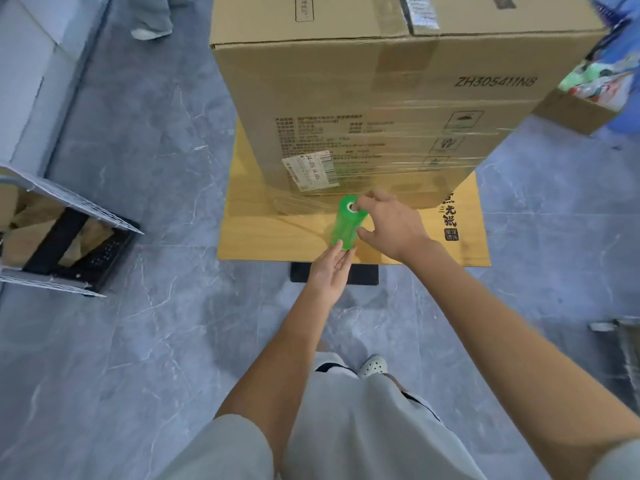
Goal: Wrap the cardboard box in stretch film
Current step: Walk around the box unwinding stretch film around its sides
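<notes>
Crate (69, 244) of cardboard scraps sits on the floor (138, 341), far left. My left hand (329, 271) sets straight fingers (337, 256) against the green film roll (347, 223); my right hand (391, 225) grips its top end, just in front of the partly wrapped cardboard box (346, 81) on the desk (263, 233).

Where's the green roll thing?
The green roll is mid-frame in the head view, low in front of the cardboard box, over the wooden board, with the left hand touching its near end and the right hand gripping its far end.
</notes>
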